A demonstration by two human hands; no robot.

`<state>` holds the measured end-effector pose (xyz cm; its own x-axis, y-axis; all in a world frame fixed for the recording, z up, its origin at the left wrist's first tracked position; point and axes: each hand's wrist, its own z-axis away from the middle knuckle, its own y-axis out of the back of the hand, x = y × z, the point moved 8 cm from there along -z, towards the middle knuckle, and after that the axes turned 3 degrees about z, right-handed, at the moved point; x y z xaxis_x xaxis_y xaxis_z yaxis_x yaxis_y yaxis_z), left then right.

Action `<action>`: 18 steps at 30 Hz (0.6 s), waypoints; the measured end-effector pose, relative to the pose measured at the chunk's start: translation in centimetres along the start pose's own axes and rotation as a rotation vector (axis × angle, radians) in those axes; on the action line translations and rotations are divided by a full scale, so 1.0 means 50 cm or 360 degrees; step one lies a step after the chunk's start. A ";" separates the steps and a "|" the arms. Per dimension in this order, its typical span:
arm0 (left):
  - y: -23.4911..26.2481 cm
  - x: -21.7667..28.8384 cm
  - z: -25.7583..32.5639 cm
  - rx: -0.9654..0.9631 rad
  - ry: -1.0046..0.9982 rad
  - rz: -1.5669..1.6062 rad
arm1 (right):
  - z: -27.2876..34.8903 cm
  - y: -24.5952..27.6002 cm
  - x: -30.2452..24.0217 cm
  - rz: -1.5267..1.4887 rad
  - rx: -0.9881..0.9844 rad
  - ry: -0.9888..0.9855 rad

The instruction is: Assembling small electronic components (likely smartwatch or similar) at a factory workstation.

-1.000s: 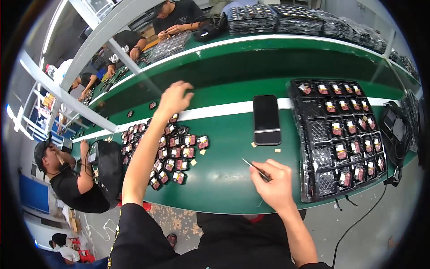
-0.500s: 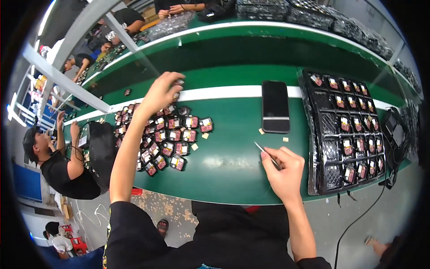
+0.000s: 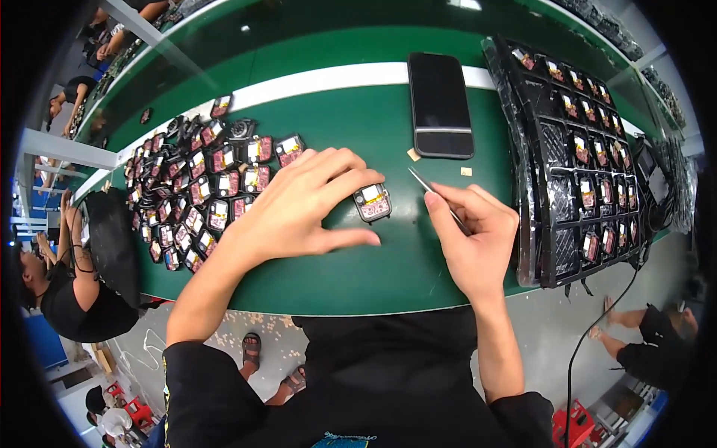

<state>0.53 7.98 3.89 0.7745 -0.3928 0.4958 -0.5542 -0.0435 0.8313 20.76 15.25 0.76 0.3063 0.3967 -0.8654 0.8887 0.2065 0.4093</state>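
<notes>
A single small black square electronic module (image 3: 372,203), shaped like a watch case with a pinkish-red board and a white and yellow patch, lies on the green bench. My left hand (image 3: 306,201) is beside it, fingers stretched and thumb apart, one fingertip at the module's upper edge. Between my right thumb and fingers I grip slim metal tweezers (image 3: 420,179), tips pointing up and left toward the module. My right hand (image 3: 478,231) is apart from the module. A heap of similar modules (image 3: 198,190) spreads to the left, partly behind my left forearm.
A dark phone (image 3: 439,101) lies at the bench's far middle, with small beige pieces (image 3: 466,172) near it. Black compartment trays (image 3: 553,201) holding several modules stand on the right, a black cable (image 3: 570,358) hanging beyond. A person in black (image 3: 82,295) sits at the left.
My left hand has come from the far side of the heap to the bench's middle, where a module now lies. The tweezers stay in my right hand. The whole view has shifted.
</notes>
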 end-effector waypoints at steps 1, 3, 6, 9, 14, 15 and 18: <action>-0.008 -0.010 0.006 -0.0040 0.0003 -0.0005 | 0.000 -0.005 0.000 -0.0041 0.0000 -0.0018; -0.006 -0.017 0.005 -0.0015 -0.0011 0.0089 | 0.000 -0.010 0.002 -0.0035 -0.0018 -0.0027; -0.007 -0.024 0.007 -0.0014 -0.0012 0.0243 | 0.003 -0.012 0.002 -0.0025 -0.0039 -0.0026; -0.010 -0.030 0.011 -0.0054 -0.0044 0.0246 | 0.005 -0.012 -0.004 -0.0012 -0.0053 -0.0034; -0.014 -0.027 0.011 0.0018 0.0005 0.0308 | 0.008 -0.014 -0.008 -0.0212 -0.0139 -0.0071; -0.022 -0.030 0.011 0.0024 0.0029 0.0408 | 0.009 -0.012 -0.006 -0.0213 -0.0140 -0.0086; -0.033 -0.025 0.010 -0.0118 0.0086 0.0344 | 0.008 -0.011 -0.010 -0.0287 -0.0203 0.0008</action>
<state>0.31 8.07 1.75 0.6566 -0.3358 0.6753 -0.6866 0.1044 0.7195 20.26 14.58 0.84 0.1441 0.3476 -0.9265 0.8785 0.3860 0.2814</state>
